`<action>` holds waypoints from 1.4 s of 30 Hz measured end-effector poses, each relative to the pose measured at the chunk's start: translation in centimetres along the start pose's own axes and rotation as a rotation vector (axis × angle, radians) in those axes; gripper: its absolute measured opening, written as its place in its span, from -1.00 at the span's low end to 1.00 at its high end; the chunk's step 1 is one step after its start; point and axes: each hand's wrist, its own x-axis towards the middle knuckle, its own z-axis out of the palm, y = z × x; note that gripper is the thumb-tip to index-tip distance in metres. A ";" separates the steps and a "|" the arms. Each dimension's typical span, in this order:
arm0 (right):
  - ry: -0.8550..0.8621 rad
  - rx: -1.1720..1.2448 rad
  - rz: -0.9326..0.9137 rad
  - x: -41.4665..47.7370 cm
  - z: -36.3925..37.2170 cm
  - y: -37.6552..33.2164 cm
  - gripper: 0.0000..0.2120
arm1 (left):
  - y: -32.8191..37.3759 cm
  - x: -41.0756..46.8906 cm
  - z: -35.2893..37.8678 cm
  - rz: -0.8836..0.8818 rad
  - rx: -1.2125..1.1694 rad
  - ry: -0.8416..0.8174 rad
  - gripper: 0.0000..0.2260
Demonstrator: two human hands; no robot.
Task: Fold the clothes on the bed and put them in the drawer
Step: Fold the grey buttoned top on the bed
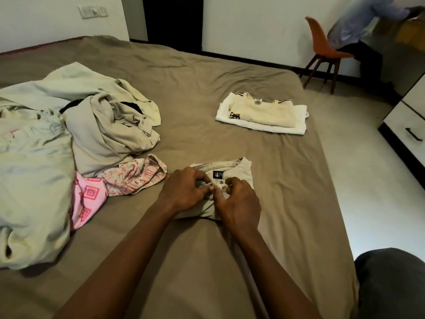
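A beige collared shirt (pixel 241 171) lies folded small on the brown bed (pixel 207 88), its collar and dark label facing up. My left hand (pixel 184 192) and my right hand (pixel 239 203) both pinch the shirt's button placket just below the label. Two folded garments are stacked at the bed's right side: a cream top with brown trim (pixel 264 111) on a white one (pixel 299 127). A heap of unfolded pale clothes (pixel 103 125) covers the left of the bed, with pink patterned pieces (pixel 133 178) at its front. A white drawer unit (pixel 409 125) stands at the right, shut.
An orange chair (pixel 322 44) stands by the far wall, with a person in a blue shirt (pixel 358 24) sitting on it. White floor (pixel 368 180) runs between bed and drawers. My knee (pixel 391 284) shows at bottom right.
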 end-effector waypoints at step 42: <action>0.206 -0.163 -0.396 -1.6 3.6 0.7 -0.77 | 0.1 -0.3 2.7 -0.248 -0.341 0.019 -0.87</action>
